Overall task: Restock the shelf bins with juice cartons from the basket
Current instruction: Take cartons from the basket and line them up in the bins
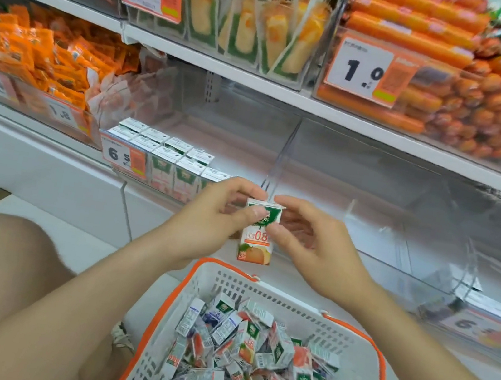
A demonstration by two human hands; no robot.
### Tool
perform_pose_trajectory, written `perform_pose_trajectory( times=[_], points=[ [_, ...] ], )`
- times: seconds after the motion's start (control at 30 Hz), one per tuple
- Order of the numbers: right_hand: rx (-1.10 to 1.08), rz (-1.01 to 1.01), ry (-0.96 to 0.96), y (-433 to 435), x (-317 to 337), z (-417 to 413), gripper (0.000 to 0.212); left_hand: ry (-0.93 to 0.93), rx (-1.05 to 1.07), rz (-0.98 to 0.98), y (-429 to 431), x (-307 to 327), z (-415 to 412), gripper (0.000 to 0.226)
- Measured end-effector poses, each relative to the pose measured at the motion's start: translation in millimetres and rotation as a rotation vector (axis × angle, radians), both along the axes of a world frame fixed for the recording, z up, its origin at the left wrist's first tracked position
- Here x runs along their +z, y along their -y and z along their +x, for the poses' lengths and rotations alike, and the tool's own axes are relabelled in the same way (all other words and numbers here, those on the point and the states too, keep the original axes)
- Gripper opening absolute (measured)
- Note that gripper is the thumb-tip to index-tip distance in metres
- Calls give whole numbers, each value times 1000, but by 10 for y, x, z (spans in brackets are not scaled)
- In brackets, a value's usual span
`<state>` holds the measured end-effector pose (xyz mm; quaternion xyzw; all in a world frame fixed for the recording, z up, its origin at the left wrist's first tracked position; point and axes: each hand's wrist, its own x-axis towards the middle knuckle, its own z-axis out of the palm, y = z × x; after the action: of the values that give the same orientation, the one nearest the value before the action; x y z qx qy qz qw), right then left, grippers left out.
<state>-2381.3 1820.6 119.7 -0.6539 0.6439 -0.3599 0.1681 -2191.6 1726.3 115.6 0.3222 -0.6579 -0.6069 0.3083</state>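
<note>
A small orange juice carton hangs upright above the basket, pinched at its top from both sides. My left hand grips its left upper edge and my right hand its right upper edge. Below stands a white basket with an orange rim, filled with several jumbled juice cartons. On the low shelf, a clear bin holds neat rows of upright cartons at its left front. To its right stands a clear bin with nothing visible in it.
A 6.5 price tag hangs on the stocked bin's front. Orange snack packets fill the bin to the left. The shelf above carries yellow packs and orange sausages. My bare knee is at lower left.
</note>
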Motion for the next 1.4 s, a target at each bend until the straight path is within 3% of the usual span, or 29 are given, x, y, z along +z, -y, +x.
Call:
perform_pose_trajectory(
  times=[0.07,0.2,0.37,0.43,0.53,0.67,0.8,0.9,1.03,1.1,1.17,1.23,1.4],
  points=[
    [-33,13,139,-59,-10,-74,44,-51,-21,3,-72,35,-128,22],
    [-67,-1,253,-14,70,-203,23,-67,78,-108,-125,59,-292,15],
    [-309,-210,527,116,140,-266,16,152,386,-476,-53,-57,-322,16],
    [-397,-227,444,212,134,-305,17,312,353,-556,-45,-161,-283,31],
    [-428,-73,196,375,85,-336,18,495,244,-592,-101,-273,-287,44],
    [-290,159,-65,538,26,-274,20,530,141,-572,-193,-360,-323,54],
    [-185,345,-167,630,61,-277,16,549,92,-590,-209,-420,-270,59],
    [-124,396,-229,629,69,-362,26,570,125,-649,-180,-420,-248,41],
    [-132,199,-329,471,-32,-351,34,713,59,-658,-123,-524,-226,10],
    [-144,-42,-347,269,-61,-261,33,835,-72,-633,-121,-638,-206,10],
    [-79,-144,-300,14,-46,-106,28,993,-252,-591,-143,-771,-194,12],
    [43,3,-267,-215,-87,60,22,1122,-441,-570,-173,-931,-196,18],
    [407,562,-455,-664,-763,304,22,1269,-784,-437,-613,-1571,-136,26]
  ],
)
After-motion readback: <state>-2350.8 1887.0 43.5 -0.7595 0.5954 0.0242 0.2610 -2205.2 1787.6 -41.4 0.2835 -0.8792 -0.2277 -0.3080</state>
